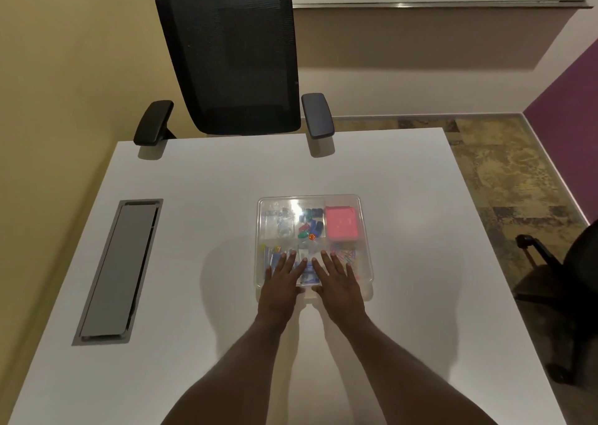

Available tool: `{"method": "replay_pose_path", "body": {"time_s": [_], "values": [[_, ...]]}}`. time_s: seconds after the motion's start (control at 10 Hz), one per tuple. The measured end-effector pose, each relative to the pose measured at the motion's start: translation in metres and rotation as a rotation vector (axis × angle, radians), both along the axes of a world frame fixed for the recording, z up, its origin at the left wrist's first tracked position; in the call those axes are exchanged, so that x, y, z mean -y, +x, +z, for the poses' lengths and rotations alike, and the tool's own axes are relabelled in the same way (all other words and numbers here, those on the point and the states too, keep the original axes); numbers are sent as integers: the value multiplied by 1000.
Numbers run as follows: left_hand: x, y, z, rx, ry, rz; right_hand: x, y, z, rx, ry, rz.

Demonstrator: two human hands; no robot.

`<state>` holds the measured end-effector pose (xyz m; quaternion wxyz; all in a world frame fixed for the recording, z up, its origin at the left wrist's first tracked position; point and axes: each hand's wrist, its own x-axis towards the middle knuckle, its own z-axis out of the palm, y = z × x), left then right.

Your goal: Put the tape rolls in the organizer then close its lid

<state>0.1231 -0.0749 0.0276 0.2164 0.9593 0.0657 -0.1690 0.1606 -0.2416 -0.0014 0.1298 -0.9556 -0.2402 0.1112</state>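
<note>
Room: yellowish wall on the left, purple wall on the right, patterned carpet past the tabletop's far right corner.
Tabletop [404, 198]: white and broad, taking up most of the view.
Cable hatch [116, 271]: a long grey flap set flush into the tabletop, well to the left of the organizer.
Mesh chair [231, 55]: black, pushed up to the far edge, both armrests just over the tabletop.
Second chair [569, 295]: dark, only partly in sight off the right side.
Organizer [314, 245]: clear plastic box with compartments, sitting mid-tabletop, its transparent lid [364, 204] lying flat over the top.
Far row: a pink block [342, 224] in the right compartment, small blue, green and red pieces [310, 225] in the middle one, clear glinting bits on the left that I can't make out.
Near row: coloured paper clips [343, 253] at right; bluish items under the hands, too blurred to name.
Tape rolls: I cannot tell which compartment holds them through the plastic.
Left hand [281, 279]: flat, fingers spread apart, palm down on the near left part of the lid, gripping nothing.
Right hand [338, 279]: same pose on the near right part, fingers splayed, just beside the left hand with a narrow gap between.
Forearms: bare, reaching in from the near edge.
</note>
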Motion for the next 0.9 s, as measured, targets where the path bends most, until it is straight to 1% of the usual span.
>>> {"method": "replay_pose_path", "body": {"time_s": [0.2,0.4,0.6,0.7,0.8,0.9], "values": [[-13,39,-3,-2,-12,4,-12,35,-2,-10,6,-35],[-16,65,-7,19,-22,16,-14,67,-3,24,-3,-1],[-14,64,-9,45,-38,28,-11,68,-2,180,42,36],[-14,57,-6,96,-83,65,-15,64,2,291,108,44],[-12,47,-3,164,-92,104,-17,59,7,398,123,88],[-5,40,3,250,-53,134,-18,58,12,492,140,85]]}}
